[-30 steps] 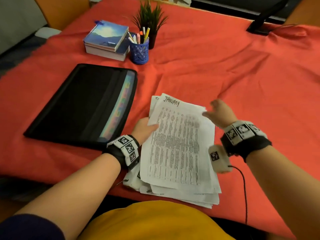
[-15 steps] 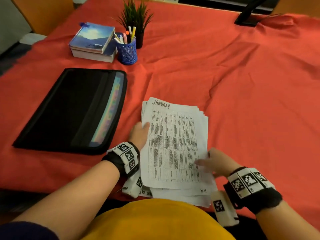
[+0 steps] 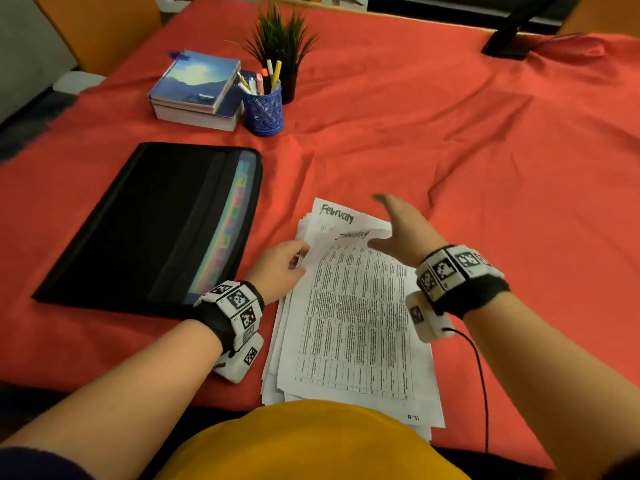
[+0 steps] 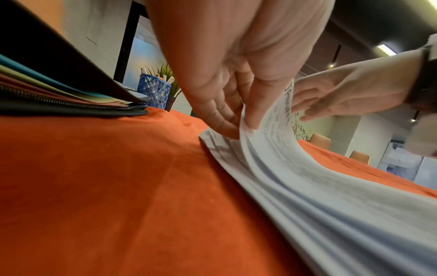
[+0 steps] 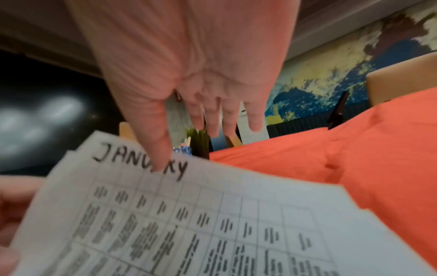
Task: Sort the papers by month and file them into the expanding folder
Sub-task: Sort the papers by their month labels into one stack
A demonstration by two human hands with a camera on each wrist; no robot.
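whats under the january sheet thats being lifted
A sheet headed February lies directly under the January sheet, atop more papers; only its top strip shows, and the months below are covered.

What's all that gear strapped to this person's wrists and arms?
Both hands are bare. The left hand and right hand each have a black wristband ringed with white blocks printed with black square codes. A small white box hangs under each wrist; a thin black cable trails from the right one. A dark sleeve shows at the left arm.
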